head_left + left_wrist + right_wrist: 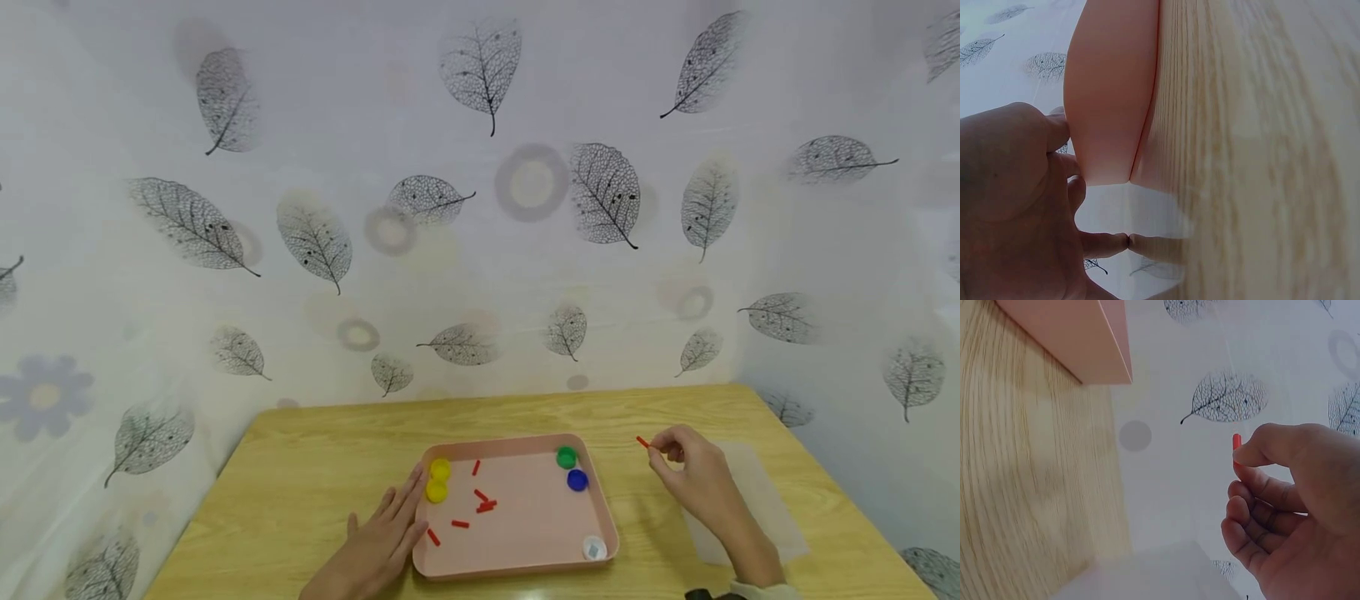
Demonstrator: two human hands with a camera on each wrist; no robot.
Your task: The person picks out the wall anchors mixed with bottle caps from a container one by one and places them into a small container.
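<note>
Between thumb and forefinger, my right hand [696,477] pinches a small red stick [642,442], held above the table to the right of the pink tray [525,571]. The right wrist view shows the tip of that red stick [1237,441] poking out past the thumb. My left hand [381,537] rests against the tray's left side with its fingers extended. In the left wrist view, the fingers of the left hand [1022,200] touch the tray wall [1113,94]. Several more red sticks [461,524] lie scattered in the tray's left half.
Two yellow round pieces [437,490] sit along the tray's left side. A green one [566,457] and a blue one [577,480] are at its back right, and a white one [595,547] at its front right. A pale translucent sheet [757,492] lies on the wooden table [300,467].
</note>
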